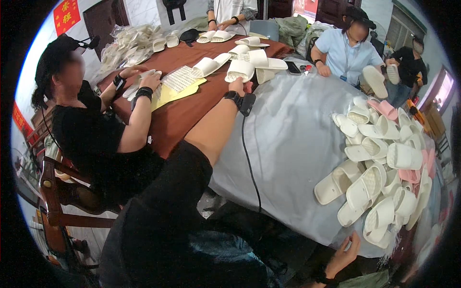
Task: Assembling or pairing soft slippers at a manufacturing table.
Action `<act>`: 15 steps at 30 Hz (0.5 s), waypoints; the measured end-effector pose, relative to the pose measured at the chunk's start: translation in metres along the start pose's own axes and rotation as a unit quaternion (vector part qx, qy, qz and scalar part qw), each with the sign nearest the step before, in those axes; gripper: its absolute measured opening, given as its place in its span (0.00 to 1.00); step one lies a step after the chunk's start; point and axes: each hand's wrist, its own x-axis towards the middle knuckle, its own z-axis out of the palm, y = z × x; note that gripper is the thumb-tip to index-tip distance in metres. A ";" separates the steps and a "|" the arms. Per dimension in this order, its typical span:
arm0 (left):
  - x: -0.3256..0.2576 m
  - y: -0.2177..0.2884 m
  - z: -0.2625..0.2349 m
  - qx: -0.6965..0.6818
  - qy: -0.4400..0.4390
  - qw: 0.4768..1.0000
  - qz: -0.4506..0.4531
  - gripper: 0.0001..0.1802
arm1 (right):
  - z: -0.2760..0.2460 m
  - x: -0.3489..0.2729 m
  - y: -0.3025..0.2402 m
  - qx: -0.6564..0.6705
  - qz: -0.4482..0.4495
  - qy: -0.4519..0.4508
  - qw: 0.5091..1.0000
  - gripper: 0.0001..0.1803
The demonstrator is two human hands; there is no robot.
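My left hand (236, 86) reaches far across the table, its fingers closed at the near end of a cream slipper (239, 71) beside a group of slippers. Part of those fingers is hidden by the slipper. Just behind it, more cream slippers (257, 58) lie stacked and overlapping. Low at the right, my right hand (346, 251) is by the table's front edge, fingers loosely curved and apart, holding nothing. Close to that hand is a big heap of cream slippers (361, 189), with a few pink slippers (383, 109) among them.
A co-worker at the left handles a slipper beside yellow sheets (178, 86) of small labels. Two co-workers are across the table; another stands far right. Bagged slippers (132, 48) are piled far left. A phone (293, 67) lies near the grey cover (283, 129). A cable (249, 158) hangs from my left wrist.
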 end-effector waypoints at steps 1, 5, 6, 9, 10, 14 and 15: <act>-0.007 0.002 0.004 0.032 -0.014 0.998 0.051 0.20 | 0.003 -0.001 -0.003 -0.003 -0.005 0.014 1.000 0.14; -0.078 0.007 0.036 0.076 -0.022 0.979 0.190 0.16 | 0.004 -0.009 -0.014 0.004 0.014 0.025 1.000 0.13; -0.095 0.014 0.031 0.079 -0.028 0.973 0.216 0.16 | 0.008 -0.009 -0.012 0.030 0.015 0.016 0.999 0.12; -0.141 0.023 0.010 0.077 -0.053 0.964 0.248 0.17 | 0.012 -0.006 -0.023 0.073 0.016 -0.018 0.997 0.12; -0.154 0.027 -0.002 0.096 -0.055 0.954 0.278 0.16 | 0.014 -0.003 -0.033 0.093 0.008 -0.041 0.995 0.12; -0.215 0.008 -0.031 0.190 -0.164 0.924 0.287 0.17 | 0.026 -0.008 -0.041 0.108 -0.002 -0.059 0.992 0.11; -0.231 0.006 -0.036 0.227 -0.189 0.917 0.269 0.11 | 0.033 -0.008 -0.045 0.097 -0.003 -0.078 0.992 0.11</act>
